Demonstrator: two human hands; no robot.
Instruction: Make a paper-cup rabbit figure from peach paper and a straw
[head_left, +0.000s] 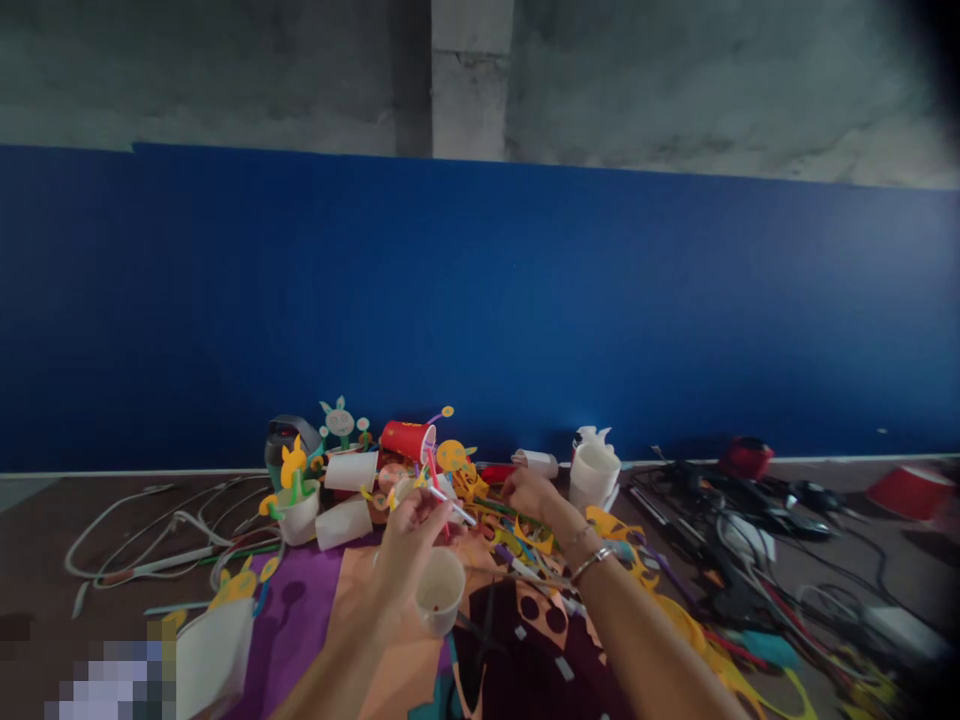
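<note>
My left hand (415, 530) is closed in a pinch round a red straw (433, 478), left of the middle. Just below it stands a white paper cup (440, 592), upright, its mouth facing me. My right hand (531, 497), wearing a bracelet at the wrist, reaches into a pile of yellow paper scraps (469, 485). Its fingers point down and are bent; what they touch is too small to make out. A white marker-like stick (454, 507) lies beside the left fingertips. Scissors (487, 630) rest on dark paper below the hands.
A red cup (409, 440) and white cups (351, 470) lie at the back. A cup with a yellow paper figure (298, 512) stands left. White cups (595, 475) are stacked right. Cables (187, 535) spread on the left, more on the right. A blue wall (480, 300) rises behind.
</note>
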